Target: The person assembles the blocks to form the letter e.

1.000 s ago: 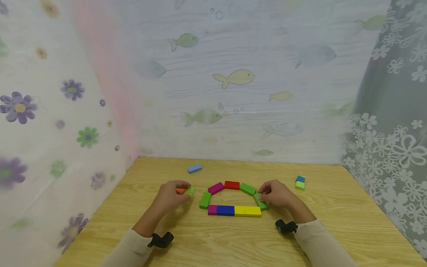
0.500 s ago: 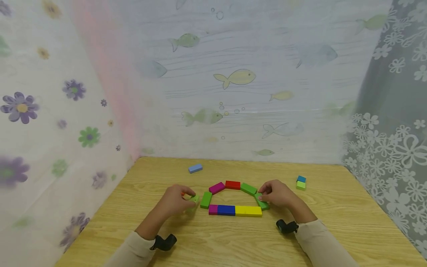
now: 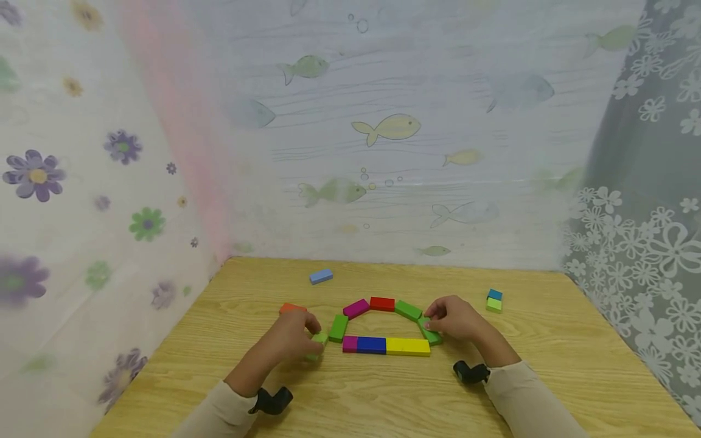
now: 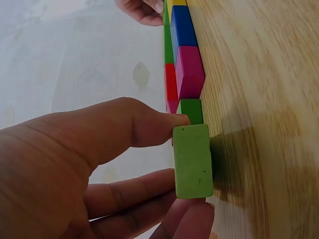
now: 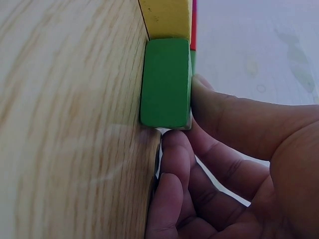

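Note:
My left hand (image 3: 290, 337) pinches a light green block (image 4: 193, 162) between thumb and fingers, just left of the arch of blocks. From left to right that arch has a green block (image 3: 338, 328), a magenta block (image 3: 356, 308), a red block (image 3: 382, 303) and two green ones. At its right end my right hand (image 3: 456, 316) holds the last green block (image 5: 166, 82), thumb against it and fingers curled at its end. A straight row of magenta (image 3: 350, 344), blue (image 3: 372, 345) and yellow (image 3: 408, 347) blocks lies across the near side.
An orange-red block (image 3: 292, 308) lies behind my left hand, partly hidden. Farther back is a light blue block (image 3: 320, 276). A blue block (image 3: 495, 294) and a lime block (image 3: 494, 305) sit together at the right. Patterned cloth (image 3: 383, 152) hangs behind the wooden table (image 3: 378, 401).
My left hand has moved right and nearer with the light green block, which is now beside the arch's left end. The orange-red block shows more. My right hand has stayed in place.

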### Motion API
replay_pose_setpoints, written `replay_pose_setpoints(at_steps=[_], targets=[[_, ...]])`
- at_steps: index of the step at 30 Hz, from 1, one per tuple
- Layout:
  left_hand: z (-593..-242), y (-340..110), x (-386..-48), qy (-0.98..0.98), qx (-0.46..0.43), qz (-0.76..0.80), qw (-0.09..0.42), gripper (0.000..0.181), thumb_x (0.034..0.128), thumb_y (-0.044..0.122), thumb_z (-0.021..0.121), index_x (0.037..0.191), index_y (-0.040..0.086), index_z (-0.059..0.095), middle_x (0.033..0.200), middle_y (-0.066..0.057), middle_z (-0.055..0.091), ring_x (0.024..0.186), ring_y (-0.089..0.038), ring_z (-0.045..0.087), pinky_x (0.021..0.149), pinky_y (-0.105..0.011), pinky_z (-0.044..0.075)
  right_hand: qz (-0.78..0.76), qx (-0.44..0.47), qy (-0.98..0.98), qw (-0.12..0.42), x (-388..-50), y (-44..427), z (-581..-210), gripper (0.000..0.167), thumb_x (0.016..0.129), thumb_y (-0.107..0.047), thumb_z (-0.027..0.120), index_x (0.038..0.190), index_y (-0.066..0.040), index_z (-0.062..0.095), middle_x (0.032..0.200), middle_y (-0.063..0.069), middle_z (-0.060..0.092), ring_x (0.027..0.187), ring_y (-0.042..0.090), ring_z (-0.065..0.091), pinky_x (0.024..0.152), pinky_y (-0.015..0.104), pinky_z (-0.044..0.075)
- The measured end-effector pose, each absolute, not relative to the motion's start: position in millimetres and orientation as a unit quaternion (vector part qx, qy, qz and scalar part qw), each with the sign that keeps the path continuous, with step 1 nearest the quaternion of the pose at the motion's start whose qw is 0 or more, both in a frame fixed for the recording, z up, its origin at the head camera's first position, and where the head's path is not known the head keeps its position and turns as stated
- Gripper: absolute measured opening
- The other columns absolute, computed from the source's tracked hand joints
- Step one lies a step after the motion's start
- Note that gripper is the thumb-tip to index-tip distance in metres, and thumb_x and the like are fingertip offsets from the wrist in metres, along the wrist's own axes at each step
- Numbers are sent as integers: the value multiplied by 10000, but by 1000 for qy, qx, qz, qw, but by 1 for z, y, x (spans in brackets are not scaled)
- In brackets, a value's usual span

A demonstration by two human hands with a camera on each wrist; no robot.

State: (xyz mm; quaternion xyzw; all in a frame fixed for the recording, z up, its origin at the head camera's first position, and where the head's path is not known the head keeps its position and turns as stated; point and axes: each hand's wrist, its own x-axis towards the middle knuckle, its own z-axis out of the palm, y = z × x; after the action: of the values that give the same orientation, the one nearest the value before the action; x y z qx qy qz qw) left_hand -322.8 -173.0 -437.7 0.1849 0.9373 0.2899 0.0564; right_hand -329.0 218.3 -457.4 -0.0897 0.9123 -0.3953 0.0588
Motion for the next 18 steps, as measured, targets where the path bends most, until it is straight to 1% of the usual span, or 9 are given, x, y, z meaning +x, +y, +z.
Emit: replay_pose_setpoints(at_steps=[4, 9, 14, 18], targets=[[-437, -172, -321, 937, 185, 288, 69, 354, 755, 194, 919, 1039, 60, 755, 1024, -37, 713, 899, -172, 644, 800, -419, 580, -398, -94, 911, 58, -327, 218, -457, 220, 903, -152, 809, 1058, -23, 720, 913, 58, 659, 814, 188, 574, 736, 333, 496], [-437, -176, -320, 931, 203, 291, 81, 403, 720, 232, 960, 1017, 67, 742, 963, -20, 699, 873, -162, 624, 778, -407, 571, -404, -93, 908, 60, -326, 217, -457, 218, 906, -136, 801, 1065, -13, 718, 913, 63, 658, 815, 193, 574, 737, 336, 494], [-437, -179, -322, 922, 224, 303, 90, 333, 745, 220, 945, 979, 77, 757, 887, 4, 688, 822, -146, 609, 747, -370, 553, -405, -95, 907, 60, -326, 217, -457, 215, 908, -128, 797, 1068, -8, 717, 912, 65, 656, 815, 195, 573, 738, 337, 494], [-438, -180, -323, 907, 232, 333, 111, 250, 771, 163, 922, 952, 76, 773, 848, 15, 694, 773, -138, 633, 683, -324, 562, -404, -96, 908, 58, -326, 218, -456, 210, 909, -124, 796, 1065, -8, 717, 912, 64, 658, 817, 193, 577, 741, 337, 496]])
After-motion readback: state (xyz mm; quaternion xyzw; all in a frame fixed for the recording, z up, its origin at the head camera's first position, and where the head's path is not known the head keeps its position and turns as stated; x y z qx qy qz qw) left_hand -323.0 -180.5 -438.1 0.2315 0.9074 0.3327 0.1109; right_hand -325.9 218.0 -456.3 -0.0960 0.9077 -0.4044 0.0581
